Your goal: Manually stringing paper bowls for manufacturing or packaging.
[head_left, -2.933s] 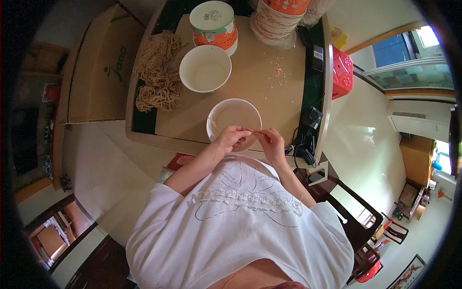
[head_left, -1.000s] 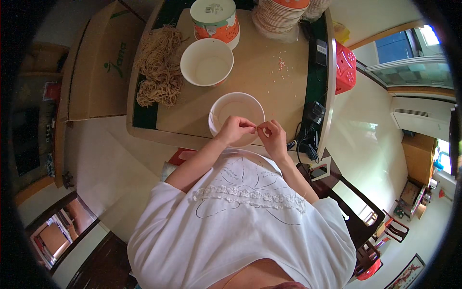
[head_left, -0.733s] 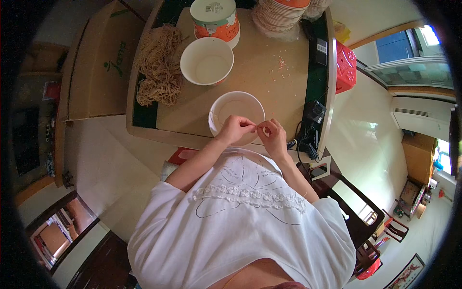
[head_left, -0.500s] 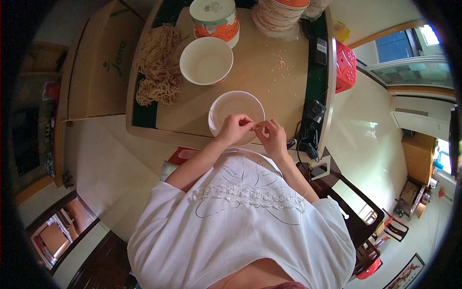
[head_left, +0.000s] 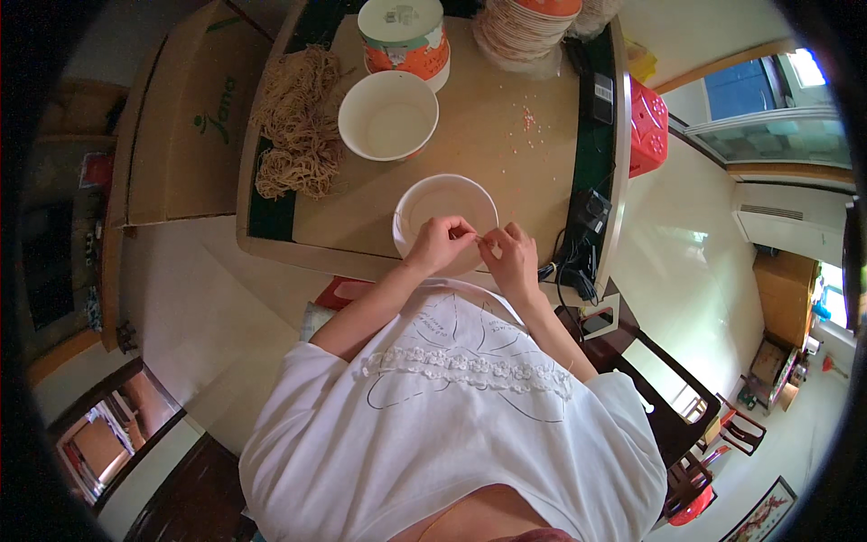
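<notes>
A white round paper tub [head_left: 437, 196] sits near the table's front edge with its mouth facing up. Above its near right side, my left hand [head_left: 440, 243] pinches thumb and forefinger together. My right hand [head_left: 511, 259] is closed in a similar pinch, its fingertips almost meeting the left ones. Whatever thin, small thing lies between the fingertips is too small to make out. Both hands partly cover the tub's near side. Just beyond stands a second open white tub [head_left: 386, 116]. Loose tan bundles of string-like strands [head_left: 298, 126] lie to its left.
An orange-patterned tub [head_left: 406, 56] stands upside down at the back, near a bagged stack of tubs [head_left: 515, 41]. Small pale bits [head_left: 528, 117] are scattered on the brown board [head_left: 488, 135]. Black cables and an adapter [head_left: 587, 212] lie right; a cardboard box [head_left: 185, 117] stands left.
Both hands keep their pinch over the tub, with only slight finger movement. The view has shifted a little; nothing else has visibly moved.
</notes>
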